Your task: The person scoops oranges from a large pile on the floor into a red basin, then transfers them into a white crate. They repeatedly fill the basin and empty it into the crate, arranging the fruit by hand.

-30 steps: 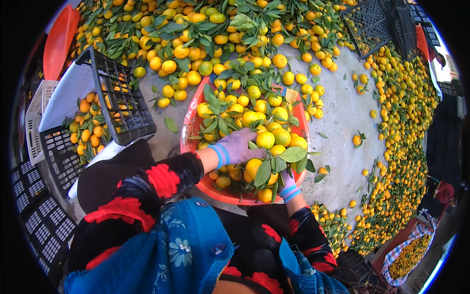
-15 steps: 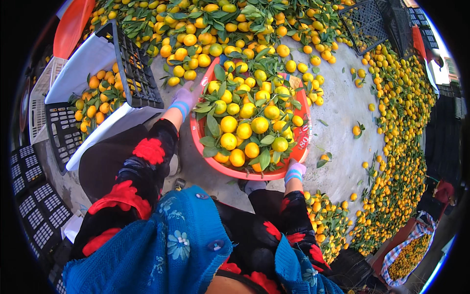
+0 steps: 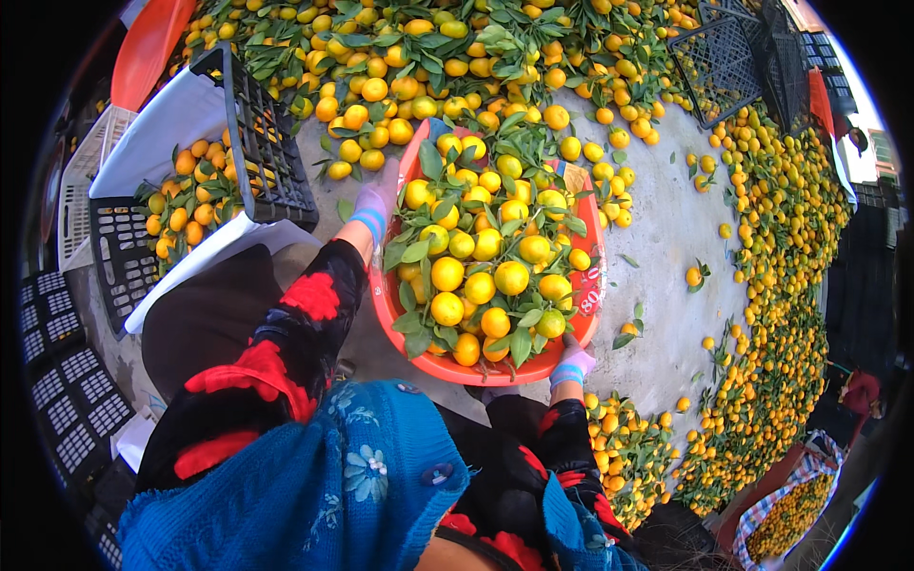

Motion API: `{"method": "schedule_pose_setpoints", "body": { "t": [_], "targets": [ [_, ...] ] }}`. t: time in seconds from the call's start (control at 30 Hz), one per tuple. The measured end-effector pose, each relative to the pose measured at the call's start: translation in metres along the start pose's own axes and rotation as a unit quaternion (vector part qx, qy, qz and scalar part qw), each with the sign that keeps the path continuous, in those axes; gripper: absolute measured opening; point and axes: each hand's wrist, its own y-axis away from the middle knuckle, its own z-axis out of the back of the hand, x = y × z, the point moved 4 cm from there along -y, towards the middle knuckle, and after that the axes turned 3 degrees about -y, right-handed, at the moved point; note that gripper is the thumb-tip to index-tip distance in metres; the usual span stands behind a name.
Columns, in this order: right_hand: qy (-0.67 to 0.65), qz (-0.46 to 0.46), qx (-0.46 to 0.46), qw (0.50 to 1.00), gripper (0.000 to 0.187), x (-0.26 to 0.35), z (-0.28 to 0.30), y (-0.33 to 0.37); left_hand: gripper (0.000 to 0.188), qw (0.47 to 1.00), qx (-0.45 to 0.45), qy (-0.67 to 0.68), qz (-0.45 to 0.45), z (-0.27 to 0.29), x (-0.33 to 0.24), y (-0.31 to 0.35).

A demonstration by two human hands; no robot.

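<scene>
A red-orange plastic basin (image 3: 594,238) stands in front of me, heaped with mandarins (image 3: 476,247), many with green leaves and stems attached. My left hand (image 3: 379,190), in a pale lilac glove with blue bands at the wrist, is closed on the basin's left rim towards the far side. On the near right rim, my right hand (image 3: 575,362) in a matching glove grips the edge, its fingers partly hidden by the basin. White marks show on the basin's right wall.
A large heap of leafy mandarins (image 3: 381,71) lies beyond the basin. More mandarins (image 3: 771,285) spread along the right. At left is a lined black crate (image 3: 124,257) of fruit, with another black crate (image 3: 271,152) tipped beside it. A checked sack (image 3: 824,452) sits far right.
The basin has come a little nearer to me, its near rim now lower in view. My left hand has shifted slightly right with it, and some mandarins have settled differently.
</scene>
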Motion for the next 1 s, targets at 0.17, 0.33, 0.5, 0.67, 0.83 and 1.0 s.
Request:
{"method": "schedule_pose_setpoints", "body": {
  "t": [0.17, 0.33, 0.5, 0.67, 0.83, 1.0],
  "targets": [
    [-0.247, -0.036, 0.010, 0.968, 0.035, -0.020, 0.001, 0.012, 0.073, 0.973, -0.017, 0.230, 0.015, 0.057, -0.022, 0.077],
    [-0.260, -0.024, 0.117, 0.958, 0.037, 0.005, 0.011, 0.040, 0.063, 0.940, -0.034, 0.325, -0.096, 0.126, -0.034, 0.131],
    [-0.120, 0.157, 0.266, 0.943, 0.034, 0.138, 0.018, 0.080, 0.061, 0.916, -0.042, 0.380, -0.119, 0.210, -0.013, 0.190],
    [0.019, 0.286, 0.348, 0.893, 0.028, 0.297, -0.010, 0.182, 0.058, 0.885, -0.028, 0.451, -0.109, 0.301, 0.034, 0.238],
    [0.018, 0.259, 0.551, 0.793, 0.038, 0.406, -0.117, 0.344, 0.071, 0.664, -0.170, 0.717, -0.126, 0.395, 0.085, 0.262],
    [0.136, 0.245, 0.534, 0.797, 0.020, 0.430, -0.227, 0.467, 0.050, 0.607, -0.112, 0.776, -0.125, 0.463, 0.133, 0.264]
  ]
}}
